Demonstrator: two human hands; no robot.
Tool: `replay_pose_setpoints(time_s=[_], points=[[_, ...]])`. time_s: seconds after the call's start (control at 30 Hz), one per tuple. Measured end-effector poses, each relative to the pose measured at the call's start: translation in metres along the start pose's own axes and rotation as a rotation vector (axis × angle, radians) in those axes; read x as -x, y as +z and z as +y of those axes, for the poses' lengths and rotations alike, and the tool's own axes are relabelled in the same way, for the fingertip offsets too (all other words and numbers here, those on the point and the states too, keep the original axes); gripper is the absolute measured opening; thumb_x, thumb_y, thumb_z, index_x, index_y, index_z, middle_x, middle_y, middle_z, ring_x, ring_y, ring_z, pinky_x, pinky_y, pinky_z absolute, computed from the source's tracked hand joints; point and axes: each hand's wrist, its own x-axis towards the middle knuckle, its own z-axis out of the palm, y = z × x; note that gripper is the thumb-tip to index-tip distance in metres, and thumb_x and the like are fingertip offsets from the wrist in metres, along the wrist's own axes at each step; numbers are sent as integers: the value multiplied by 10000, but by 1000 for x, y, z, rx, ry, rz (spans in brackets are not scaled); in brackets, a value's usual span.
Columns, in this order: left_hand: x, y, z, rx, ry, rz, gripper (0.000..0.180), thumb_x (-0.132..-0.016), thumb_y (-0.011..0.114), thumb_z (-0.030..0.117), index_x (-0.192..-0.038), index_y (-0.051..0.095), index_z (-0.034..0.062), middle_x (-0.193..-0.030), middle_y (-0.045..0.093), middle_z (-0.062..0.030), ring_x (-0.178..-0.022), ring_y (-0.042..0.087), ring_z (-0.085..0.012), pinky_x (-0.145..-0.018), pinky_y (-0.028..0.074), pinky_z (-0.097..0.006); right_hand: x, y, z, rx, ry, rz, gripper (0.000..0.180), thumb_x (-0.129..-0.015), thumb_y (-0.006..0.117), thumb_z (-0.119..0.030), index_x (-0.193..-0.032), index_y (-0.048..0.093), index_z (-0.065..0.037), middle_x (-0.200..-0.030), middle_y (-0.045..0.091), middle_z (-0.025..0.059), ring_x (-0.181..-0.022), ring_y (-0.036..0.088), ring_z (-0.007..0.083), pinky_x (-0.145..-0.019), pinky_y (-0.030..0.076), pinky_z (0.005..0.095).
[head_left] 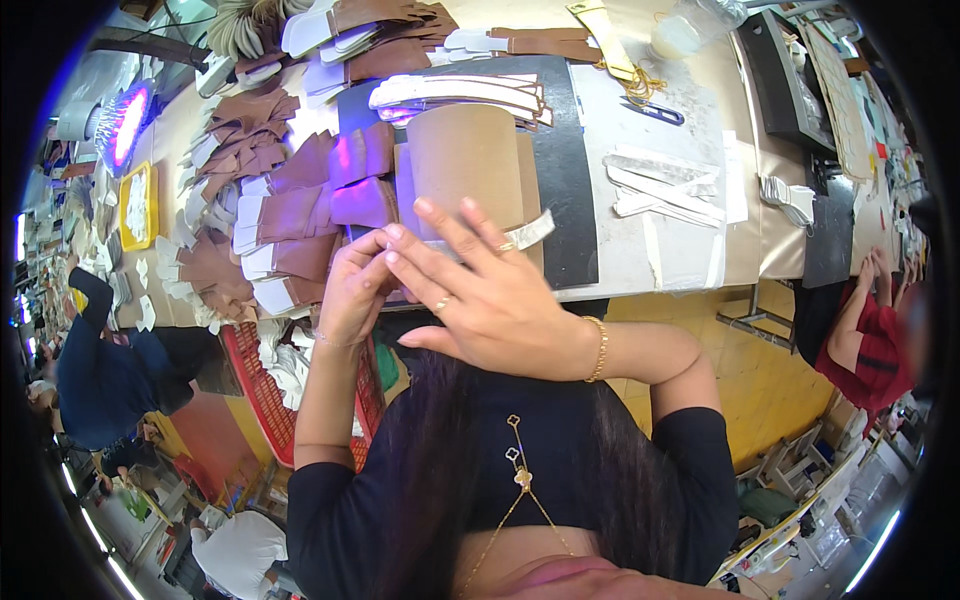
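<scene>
A pale, narrow strip (537, 231) runs behind my right hand (495, 300) toward my left hand (352, 287). The left fingers are closed in a pinch where the strip seems to end, though the right fingertips partly cover that spot. My right hand is spread flat across the strip, fingers apart, its fingertips close to the left thumb and forefinger. Just beyond both hands stands a tan, curved board-like piece (462, 160) on a black mat (570, 200). Brown folded pieces (362, 178) lie to its left.
Brown-and-white cut pieces (290, 220) are heaped on the left. A bundle of brown-edged strips (455, 92), a dark cutter (655, 110) and loose white strips (660, 185) lie farther back. A lamp (128, 125), yellow basket (138, 205) and red crate (262, 395) are leftward. Other people sit at both sides.
</scene>
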Motion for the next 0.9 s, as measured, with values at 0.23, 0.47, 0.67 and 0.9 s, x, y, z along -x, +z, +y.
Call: replay_pose_setpoints(time_s=[0.23,0.47,0.67,0.9], points=[[-14,-9,-4,-72,-96,-151,176,-899,588,167,-890,592,-8,-768,629,-83,-641,628,-133,-583,522,-233,33,22,25,-78,22,-8,711,-859,538,-441,-1401,323,-33,-1464,274,175,-1378,218,319,-1117,119,463],[-20,-13,-6,-50,-118,-176,164,-893,590,151,-861,589,-10,-741,626,-87,-609,631,-136,-566,535,-241,64,52,30,-710,364,270,818,-927,272,-575,-1448,14,1,-1518,45,196,-1404,92,323,-1120,101,377],[-20,-11,-4,-106,-88,-176,162,-881,600,145,-843,588,-12,-738,607,-88,-601,627,-148,-553,538,-247,76,56,46,-1117,571,274,828,-926,164,-602,-1423,-157,-24,-1526,42,154,-1406,70,279,-1124,77,335],[-29,15,59,-309,182,-431,206,-859,617,155,-817,604,-46,-770,532,-100,-566,573,-154,-467,485,-232,101,11,99,-726,790,530,387,-947,495,-159,-1305,473,-15,-1352,472,124,-1221,471,195,-1008,370,324]])
